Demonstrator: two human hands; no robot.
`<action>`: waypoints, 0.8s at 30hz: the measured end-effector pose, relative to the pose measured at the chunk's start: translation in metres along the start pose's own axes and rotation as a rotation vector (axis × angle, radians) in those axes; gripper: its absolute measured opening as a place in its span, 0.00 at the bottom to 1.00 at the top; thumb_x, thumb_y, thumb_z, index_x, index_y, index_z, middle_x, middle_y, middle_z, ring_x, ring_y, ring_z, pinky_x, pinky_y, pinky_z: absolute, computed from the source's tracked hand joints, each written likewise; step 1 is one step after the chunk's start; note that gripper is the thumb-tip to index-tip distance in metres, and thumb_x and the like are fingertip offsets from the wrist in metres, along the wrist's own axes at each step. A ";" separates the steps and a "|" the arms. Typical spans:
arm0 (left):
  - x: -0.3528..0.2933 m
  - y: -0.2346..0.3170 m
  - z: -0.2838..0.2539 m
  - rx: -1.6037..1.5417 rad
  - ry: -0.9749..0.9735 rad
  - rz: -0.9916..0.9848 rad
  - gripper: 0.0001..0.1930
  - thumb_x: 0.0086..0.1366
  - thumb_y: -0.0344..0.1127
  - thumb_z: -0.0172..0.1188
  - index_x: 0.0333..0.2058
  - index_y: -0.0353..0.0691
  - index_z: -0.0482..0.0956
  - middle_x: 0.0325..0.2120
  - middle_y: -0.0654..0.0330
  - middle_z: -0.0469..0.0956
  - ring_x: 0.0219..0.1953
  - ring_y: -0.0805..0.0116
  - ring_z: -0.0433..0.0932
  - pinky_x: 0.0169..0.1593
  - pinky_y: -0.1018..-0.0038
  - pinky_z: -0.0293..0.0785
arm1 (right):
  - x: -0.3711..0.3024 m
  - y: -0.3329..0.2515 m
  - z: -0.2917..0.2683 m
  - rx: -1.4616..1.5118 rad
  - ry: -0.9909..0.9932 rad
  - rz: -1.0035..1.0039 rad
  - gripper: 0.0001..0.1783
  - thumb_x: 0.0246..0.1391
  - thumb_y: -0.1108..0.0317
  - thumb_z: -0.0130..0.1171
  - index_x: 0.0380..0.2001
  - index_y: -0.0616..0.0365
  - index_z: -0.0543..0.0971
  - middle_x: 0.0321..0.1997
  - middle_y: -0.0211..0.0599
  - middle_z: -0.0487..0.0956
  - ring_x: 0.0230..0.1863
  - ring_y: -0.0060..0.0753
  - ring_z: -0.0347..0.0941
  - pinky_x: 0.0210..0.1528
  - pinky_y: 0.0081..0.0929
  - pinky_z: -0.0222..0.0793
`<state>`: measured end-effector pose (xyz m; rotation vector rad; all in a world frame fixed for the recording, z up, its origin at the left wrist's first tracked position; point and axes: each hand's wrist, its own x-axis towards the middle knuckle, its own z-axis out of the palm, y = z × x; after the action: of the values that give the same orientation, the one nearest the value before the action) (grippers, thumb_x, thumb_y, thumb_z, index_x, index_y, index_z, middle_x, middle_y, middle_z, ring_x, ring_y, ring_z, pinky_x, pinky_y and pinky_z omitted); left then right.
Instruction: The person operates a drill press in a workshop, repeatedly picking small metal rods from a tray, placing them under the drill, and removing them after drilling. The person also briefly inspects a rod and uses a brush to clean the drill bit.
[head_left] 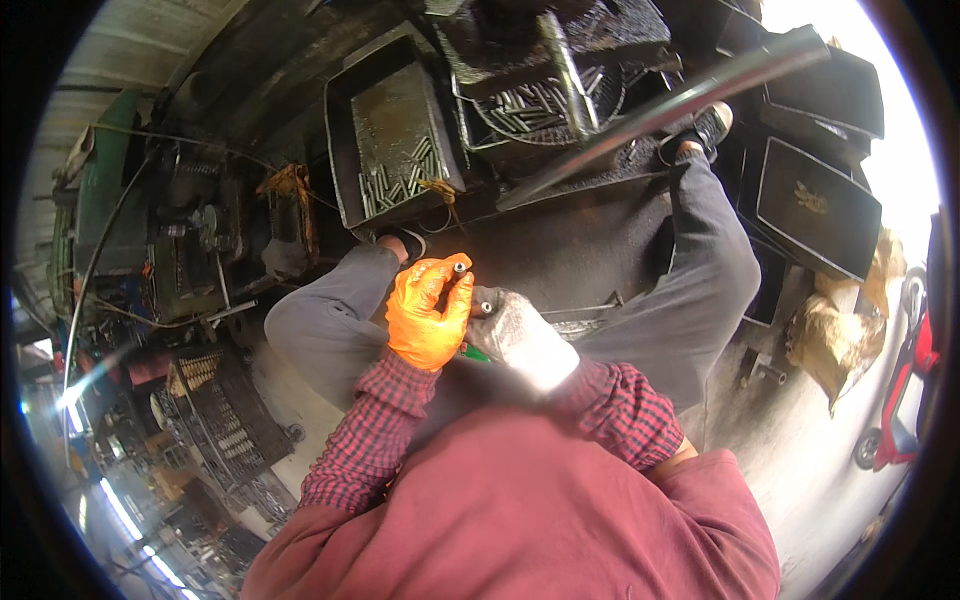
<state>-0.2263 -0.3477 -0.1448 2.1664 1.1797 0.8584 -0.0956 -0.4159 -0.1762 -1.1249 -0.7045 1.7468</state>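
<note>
My left hand (428,312), in an orange glove, pinches a small metal tube (461,267) between thumb and fingers, its round end showing. Close beside it, my right hand (525,338) wears a white glove with dirty fingertips. Its fingers close on a second small metal tube (486,307), of which only the end shows. Both hands are above my lap. Part of a green thing (474,352) peeks out below them; I cannot make out its kind. Beyond my left knee, a dark metal tray (385,110) holds several loose metal pins (398,185).
A round basket (525,105) of metal pins sits under an oily machine. A long metal bar (680,110) slants across the far right. Dark bins (815,215) stack at right, near a torn brown sack (838,335) and a red wheeled cart (905,400). Racked parts (225,420) lie at left.
</note>
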 end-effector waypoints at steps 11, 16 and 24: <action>0.004 0.003 0.009 0.135 0.013 0.119 0.15 0.60 0.25 0.73 0.46 0.42 0.87 0.39 0.56 0.86 0.43 0.53 0.84 0.47 0.62 0.80 | 0.003 0.009 -0.013 0.257 -0.054 0.051 0.21 0.60 0.71 0.72 0.55 0.65 0.83 0.48 0.34 0.88 0.48 0.17 0.79 0.52 0.22 0.78; 0.005 0.004 0.006 0.185 0.001 0.179 0.15 0.60 0.20 0.73 0.46 0.38 0.85 0.43 0.57 0.87 0.44 0.60 0.85 0.48 0.68 0.83 | 0.004 0.007 -0.015 0.240 -0.111 -0.005 0.25 0.61 0.65 0.71 0.60 0.56 0.82 0.37 0.30 0.88 0.30 0.15 0.76 0.32 0.18 0.74; 0.009 0.008 0.006 0.230 0.012 0.230 0.16 0.59 0.22 0.74 0.46 0.40 0.86 0.41 0.58 0.88 0.43 0.59 0.84 0.48 0.66 0.81 | 0.005 0.014 -0.015 0.279 -0.100 -0.012 0.23 0.61 0.69 0.70 0.60 0.57 0.82 0.39 0.31 0.88 0.33 0.14 0.77 0.34 0.18 0.74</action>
<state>-0.2141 -0.3448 -0.1413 2.5249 1.0959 0.8664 -0.0885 -0.4175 -0.1962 -0.8468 -0.5060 1.8346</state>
